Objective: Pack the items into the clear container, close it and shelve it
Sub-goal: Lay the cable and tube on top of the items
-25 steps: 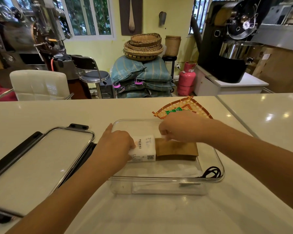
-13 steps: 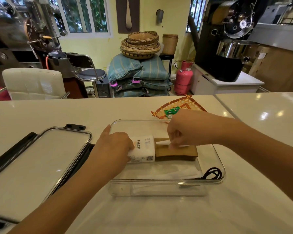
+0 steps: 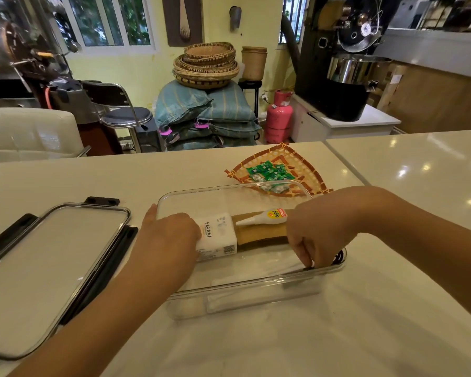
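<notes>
The clear container [image 3: 229,188] sits open on the white counter. Inside lie a white tissue pack [image 3: 218,235], a brown packet [image 3: 259,235] and, across that packet, a white glue bottle [image 3: 264,217]. A black cord [image 3: 340,257] is coiled at the container's right end. My left hand [image 3: 169,235] grips the left end of the tissue pack. My right hand [image 3: 316,235] reaches down inside the right front corner, fingertips pinched on the cord. The container's lid [image 3: 46,268], with black clasps, lies flat to the left.
A woven fan-shaped tray [image 3: 306,165] holding several green candies [image 3: 269,172] lies just behind the container. The counter's far edge runs beyond it, with chairs, sacks and a pink gas cylinder [image 3: 279,118] on the floor behind.
My right hand has laid the glue bottle on the brown packet, let go, and moved right and nearer to the black cord. My left hand has stayed on the tissue pack.
</notes>
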